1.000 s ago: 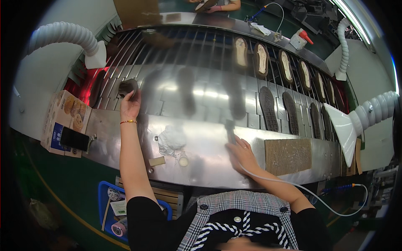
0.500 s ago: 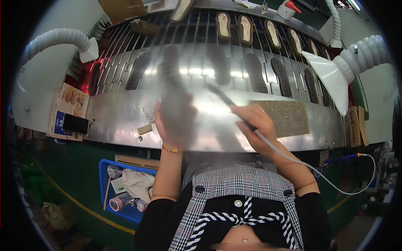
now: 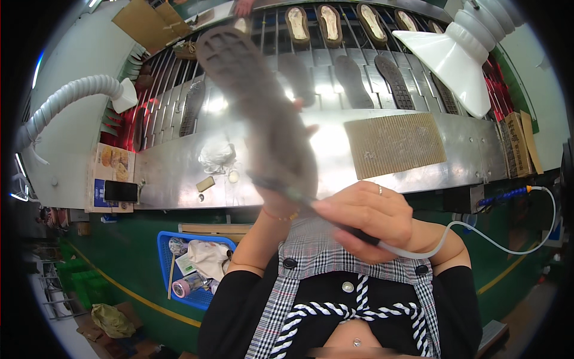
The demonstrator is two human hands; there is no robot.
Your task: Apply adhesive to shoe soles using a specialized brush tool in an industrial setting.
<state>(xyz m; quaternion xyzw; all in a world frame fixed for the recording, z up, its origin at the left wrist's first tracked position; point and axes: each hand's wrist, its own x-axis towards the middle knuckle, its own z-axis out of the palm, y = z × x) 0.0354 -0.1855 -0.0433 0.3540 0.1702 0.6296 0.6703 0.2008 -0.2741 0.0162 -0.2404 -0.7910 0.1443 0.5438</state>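
Note:
A dark brown shoe sole (image 3: 272, 113) with a blocky tread is raised over the near edge of the metal bench, tilted and blurred. Behind it, my left hand (image 3: 277, 202) grips it, fingertips showing at its right edge. My right hand (image 3: 375, 216) is closed around a dark pen-like tool (image 3: 363, 236) with a white tube (image 3: 445, 234) running from its back end. The tool's blurred tip crosses the sole's lower end; whether they touch I cannot tell.
More soles (image 3: 394, 81) lie on the slatted conveyor; shoes with pale insoles (image 3: 330, 27) stand farther back. A ribbed tan mat (image 3: 394, 145), crumpled white wad (image 3: 217, 157) and phone (image 3: 121, 192) rest on the bench. White duct nozzles (image 3: 457, 66) hang at both sides; a blue basket (image 3: 164, 263) sits below.
The sole has come up closer to the camera and swung to a slant. My right hand has moved down and nearer my body, bringing the tool's tip to the sole's lower end.

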